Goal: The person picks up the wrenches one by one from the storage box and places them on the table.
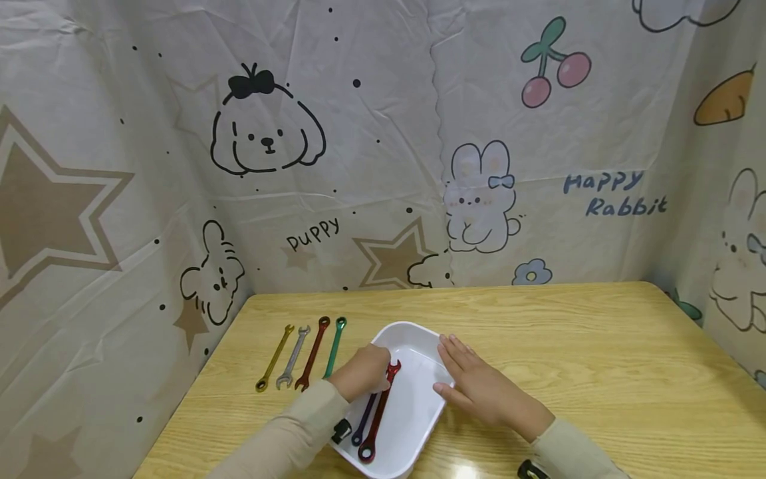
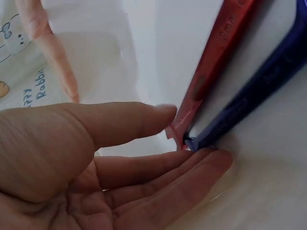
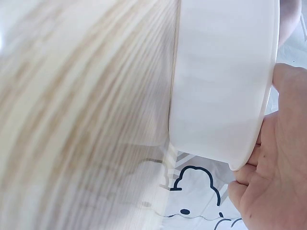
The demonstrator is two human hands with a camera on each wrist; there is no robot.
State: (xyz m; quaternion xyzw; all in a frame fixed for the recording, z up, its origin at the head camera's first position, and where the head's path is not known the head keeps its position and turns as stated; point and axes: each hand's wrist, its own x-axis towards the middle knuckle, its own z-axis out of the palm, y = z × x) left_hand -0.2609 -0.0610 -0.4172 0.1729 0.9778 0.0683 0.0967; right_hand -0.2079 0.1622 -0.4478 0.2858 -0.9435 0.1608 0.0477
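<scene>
A white plastic tray (image 1: pixel 413 406) holds a red combination wrench (image 1: pixel 380 416) and a dark blue-purple one (image 1: pixel 366 420), lying side by side along its left part. My left hand (image 1: pixel 364 372) reaches into it over the wrenches' far ends. In the left wrist view, the thumb (image 2: pixel 148 117) is by the red wrench's open end, while the fingertips (image 2: pixel 218 163) are at the tip of the blue-purple one. A gap shows between thumb and fingers. My right hand (image 1: pixel 487 392) rests on the tray's right rim, fingers extended.
Left of the tray, a gold wrench (image 1: pixel 274 358), a silver wrench (image 1: pixel 293 358), a red wrench (image 1: pixel 312 354) and a green wrench (image 1: pixel 336 347) lie in a row on the wooden table (image 1: pixel 574 346). A printed cloth (image 1: pixel 383 133) hangs behind the table and at both sides.
</scene>
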